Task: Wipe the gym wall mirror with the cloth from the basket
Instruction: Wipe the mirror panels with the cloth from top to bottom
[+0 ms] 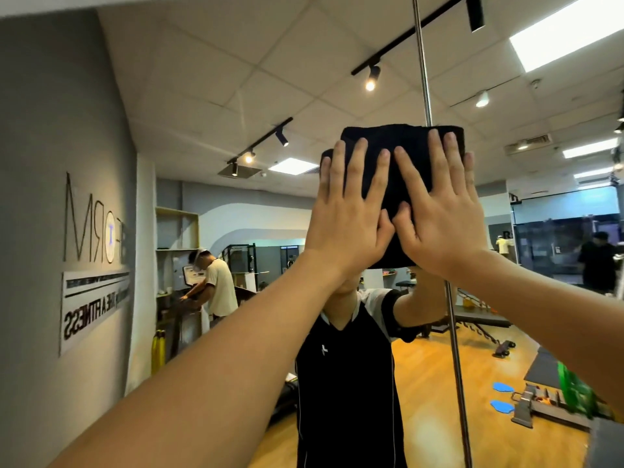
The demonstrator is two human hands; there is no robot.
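Note:
A folded black cloth (401, 143) lies flat against the wall mirror (236, 79) at head height. My left hand (347, 211) presses on its left half with fingers straight and spread. My right hand (439, 207) presses on its right half the same way, thumbs nearly touching. The cloth's lower part is hidden behind my palms. The mirror fills the view and reflects my own torso in a black shirt under the cloth. No basket is in view.
A metal seam strip (452, 315) runs vertically down the mirror just right of the cloth. A grey wall with lettering (91, 265) stands at the left. The mirror reflects gym benches, wooden floor and other people. A green object (574, 393) is at lower right.

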